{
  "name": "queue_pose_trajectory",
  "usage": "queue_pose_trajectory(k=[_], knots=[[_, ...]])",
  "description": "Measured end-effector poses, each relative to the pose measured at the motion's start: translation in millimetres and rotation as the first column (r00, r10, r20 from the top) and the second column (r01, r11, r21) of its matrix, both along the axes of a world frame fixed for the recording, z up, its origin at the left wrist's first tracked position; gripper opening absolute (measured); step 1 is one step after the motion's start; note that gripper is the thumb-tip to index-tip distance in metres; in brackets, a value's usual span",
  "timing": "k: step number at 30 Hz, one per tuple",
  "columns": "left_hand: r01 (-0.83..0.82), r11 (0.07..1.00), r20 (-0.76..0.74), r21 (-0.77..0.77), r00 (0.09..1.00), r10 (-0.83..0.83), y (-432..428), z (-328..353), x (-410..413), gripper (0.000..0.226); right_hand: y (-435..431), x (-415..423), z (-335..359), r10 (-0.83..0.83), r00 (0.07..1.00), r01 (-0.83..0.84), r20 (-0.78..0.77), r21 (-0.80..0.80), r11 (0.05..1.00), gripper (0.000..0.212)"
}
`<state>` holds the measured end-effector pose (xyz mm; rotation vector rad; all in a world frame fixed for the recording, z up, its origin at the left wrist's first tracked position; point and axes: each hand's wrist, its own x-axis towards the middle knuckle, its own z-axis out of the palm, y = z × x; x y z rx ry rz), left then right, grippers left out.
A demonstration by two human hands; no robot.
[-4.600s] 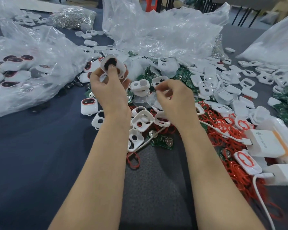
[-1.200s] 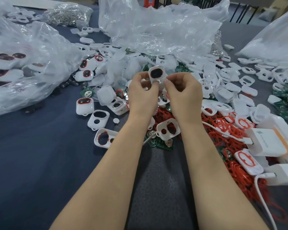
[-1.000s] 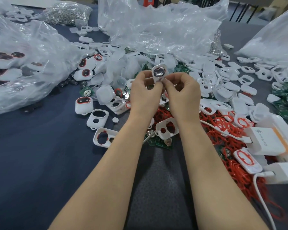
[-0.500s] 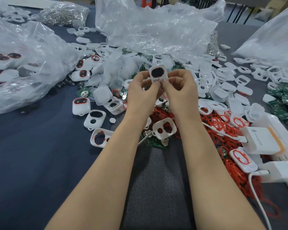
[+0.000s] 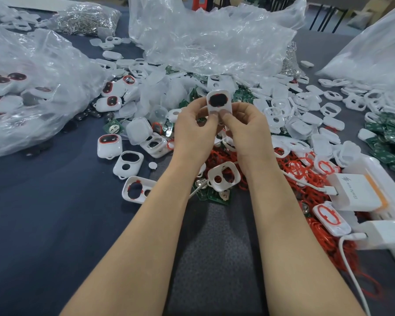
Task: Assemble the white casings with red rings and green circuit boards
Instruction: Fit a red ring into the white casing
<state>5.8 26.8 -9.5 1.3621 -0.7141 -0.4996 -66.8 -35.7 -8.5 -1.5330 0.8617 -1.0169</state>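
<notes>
- Held up over the parts pile, in both hands: one white casing (image 5: 219,103), upright, dark oval window facing the camera with a bit of red round its edge.
- Left hand (image 5: 192,131) clamped on the casing's left side, fingers curled behind it, thumb flat on the lower front.
- Right hand (image 5: 246,131) gripping the right side the same way, thumb tip on the lower front, right beside the other thumb.
- Can't tell what's inside the casing, too dark in that window.
- Down between the forearms: an empty casing (image 5: 223,176) lying on top of a green circuit board (image 5: 217,197).
- Just left of the left forearm on the dark blue table (image 5: 43,224): three more casings. Closed one with red trim (image 5: 110,144) furthest back, open shell (image 5: 128,164) in the middle, ring-fitted shell (image 5: 136,189) nearest.
- Loose red rings (image 5: 305,179) heaped to the right of the right wrist, with a white charger block (image 5: 356,192) sitting at their right edge.
- Green boards (image 5: 388,137) piled near the far right edge.
- Crinkly clear plastic bags at the back: left bag (image 5: 32,87) holding finished-looking units, big centre bag (image 5: 214,35) behind the hands.
</notes>
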Motion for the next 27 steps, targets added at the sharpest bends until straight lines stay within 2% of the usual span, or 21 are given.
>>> queue_pose_trajectory(k=[4, 9, 13, 17, 21, 24, 27], knots=[[-0.030, 0.999, 0.052, 0.042, 0.998, 0.027, 0.8, 0.8, -1.6, 0.028, 1.1, 1.9, -1.0, -0.015, 1.000, 0.015, -0.014, -0.022, 1.000, 0.007], [-0.083, 0.996, 0.099, 0.043, 0.992, 0.079, 2.1, 3.2, -3.1, 0.013, 3.0, 4.6, -0.7, -0.004, 1.000, 0.003, -0.017, -0.033, 0.999, 0.006], [-0.099, 0.994, 0.129, 0.045, 0.987, 0.092, 2.8, 4.4, -3.8, 0.011, 3.3, 4.3, -0.5, -0.004, 1.000, 0.003, -0.022, -0.037, 0.999, 0.006], [-0.120, 0.991, 0.183, 0.051, 0.977, 0.109, 3.2, 3.8, -4.7, 0.017, 3.2, 4.2, -1.2, -0.013, 1.000, 0.012, -0.025, -0.034, 0.999, 0.005], [-0.138, 0.988, 0.230, 0.072, 0.966, 0.118, 2.5, 2.1, -3.9, 0.023, 4.6, 4.9, -3.5, -0.044, 0.997, 0.037, -0.066, -0.095, 0.995, 0.010], [-0.138, 0.986, 0.233, 0.091, 0.966, 0.113, 1.8, 0.9, -2.8, 0.023, 5.5, 4.4, -4.4, -0.071, 0.992, 0.057, -0.103, -0.128, 0.990, 0.013], [-0.090, 0.990, 0.173, 0.106, 0.982, 0.070, 2.0, 1.4, -1.4, 0.024, 5.0, 2.3, -1.8, -0.087, 0.988, 0.072, -0.128, -0.116, 0.991, 0.015]])
